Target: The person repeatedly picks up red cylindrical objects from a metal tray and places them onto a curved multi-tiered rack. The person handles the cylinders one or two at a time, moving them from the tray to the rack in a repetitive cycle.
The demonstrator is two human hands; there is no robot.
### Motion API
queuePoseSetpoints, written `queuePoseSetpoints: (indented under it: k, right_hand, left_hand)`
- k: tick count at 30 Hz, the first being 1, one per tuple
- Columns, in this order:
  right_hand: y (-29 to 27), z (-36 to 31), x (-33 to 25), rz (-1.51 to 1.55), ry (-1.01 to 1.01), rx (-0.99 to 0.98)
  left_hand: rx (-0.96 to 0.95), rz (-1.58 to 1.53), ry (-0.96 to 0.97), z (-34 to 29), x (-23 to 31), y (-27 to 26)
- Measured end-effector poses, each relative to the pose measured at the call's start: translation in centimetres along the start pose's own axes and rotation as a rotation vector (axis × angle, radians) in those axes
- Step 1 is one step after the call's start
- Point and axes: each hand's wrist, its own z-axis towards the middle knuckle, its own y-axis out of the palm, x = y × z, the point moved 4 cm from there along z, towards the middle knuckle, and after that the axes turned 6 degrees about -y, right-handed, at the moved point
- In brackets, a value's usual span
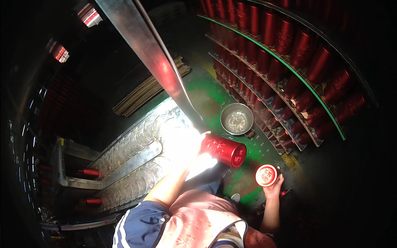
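Note:
A shiny red metal cylinder (224,149), like a thermos flask shell, lies tilted across the front of my body with its flat end to the right. My left hand (202,142) is closed round its other end; strong glare washes out most of the fingers. Farther right, my right hand (274,189) grips a second red flask (266,175) from below and the side. Only the pale, red-rimmed round end with a red mark faces up, so its length is hidden. The two flasks are apart.
At my left runs a metal conveyor with two coiled tracks (124,142), red flasks at its far end. A slanted metal beam (142,45) rises ahead. A metal bowl (236,119) stands near the tiered rack (264,39) of red flasks. Long thin strips (144,89) lie on the floor.

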Motion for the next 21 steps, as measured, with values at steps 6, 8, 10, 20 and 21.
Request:
queuePoseSetpoints:
  k: [6,8,10,20,21]
  right_hand:
    - [-3.8,-7.3,2.6,-0.351,0.147,0.006]
    - [1.8,-7.7,6.1,-0.459,0.131,-0.187]
    - [9.3,-8.2,11.0,-0.583,0.051,-0.355]
    - [38.4,-11.3,48.8,-1.261,-0.826,-1.152]
    - [39.1,-11.4,52.4,-1.385,-0.8,-1.194]
  left_hand:
    - [0.593,0.311,0.291,-17.8,5.8,-14.7]
    - [0.802,0.218,0.426,-20.5,8.5,-20.3]
    - [1.001,0.375,0.654,-20.8,9.4,-28.9]
    - [1.249,0.997,0.331,-14.7,10.6,-45.0]
    - [1.232,1.006,0.314,-14.5,10.1,-45.8]
